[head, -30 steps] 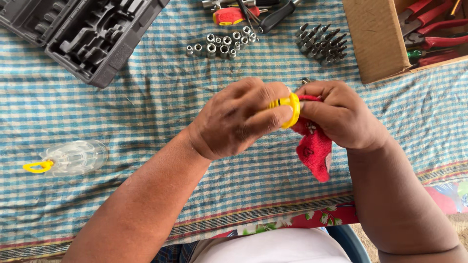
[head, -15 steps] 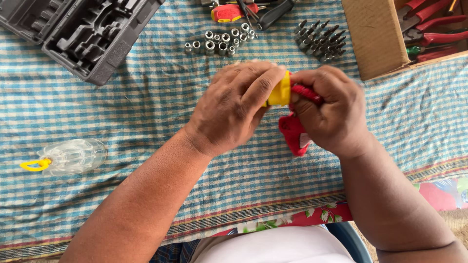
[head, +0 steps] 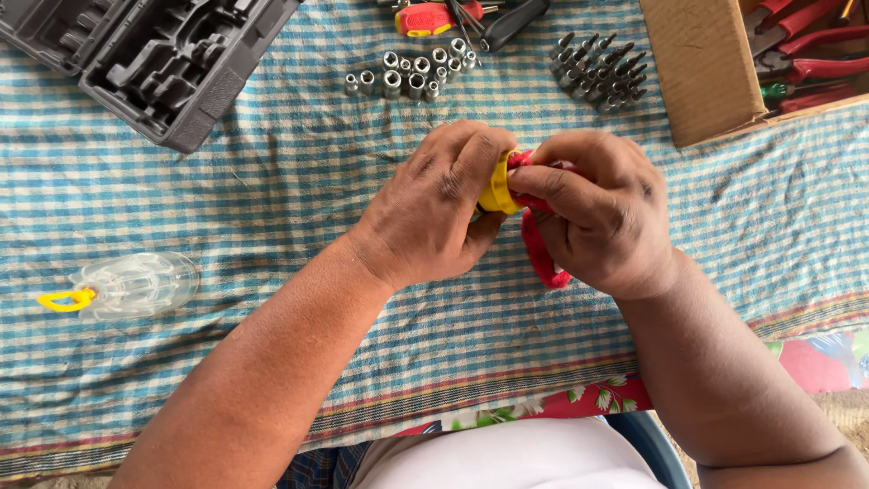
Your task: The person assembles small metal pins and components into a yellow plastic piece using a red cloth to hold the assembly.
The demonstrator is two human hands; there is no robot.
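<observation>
My left hand (head: 434, 213) grips a small yellow round part (head: 498, 190) over the middle of the checked cloth. My right hand (head: 593, 213) presses a red rag (head: 540, 254) against that yellow part, fingers wrapped around the rag. A loop of the rag hangs below my right palm. Most of the yellow part is hidden between my fingers.
A blue and white checked cloth (head: 272, 199) covers the table. An open black tool case (head: 154, 54) lies far left, metal sockets (head: 407, 77) and screwdriver bits (head: 597, 72) at the far middle. A cardboard box (head: 697, 72) with red-handled tools stands far right. A clear cover with a yellow hook (head: 127, 285) lies left.
Both hands have shifted slightly. The red rag, which hung loose below my right hand, is now bunched up tighter against the yellow part.
</observation>
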